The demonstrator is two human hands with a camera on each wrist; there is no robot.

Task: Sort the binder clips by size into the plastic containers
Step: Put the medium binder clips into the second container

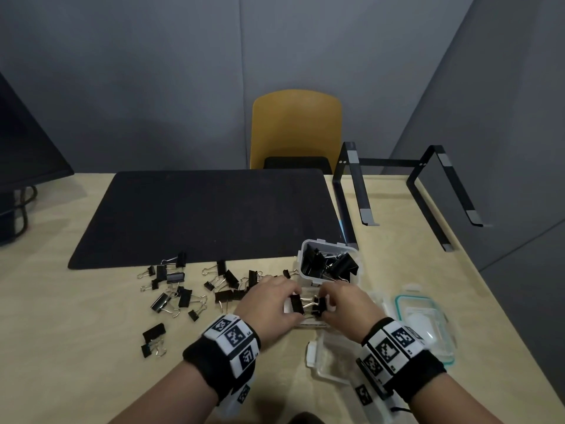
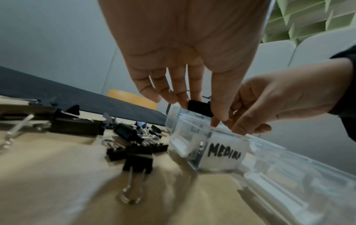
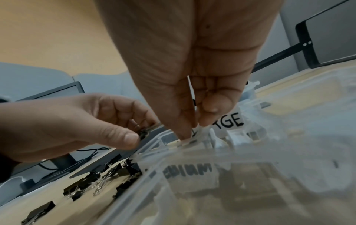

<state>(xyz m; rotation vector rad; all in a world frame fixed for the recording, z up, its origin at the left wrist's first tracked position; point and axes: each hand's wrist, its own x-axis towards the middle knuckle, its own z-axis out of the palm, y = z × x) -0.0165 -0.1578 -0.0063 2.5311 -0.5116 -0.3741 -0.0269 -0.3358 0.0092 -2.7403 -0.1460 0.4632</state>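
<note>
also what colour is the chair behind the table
Mustard yellow chair with a black seat pad; clearest in the head view.

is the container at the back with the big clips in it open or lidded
Open. The far container has no lid over it in the head view; black binder clips stick up past its rim. A teal-rimmed lid lies on the table to its right.
</note>
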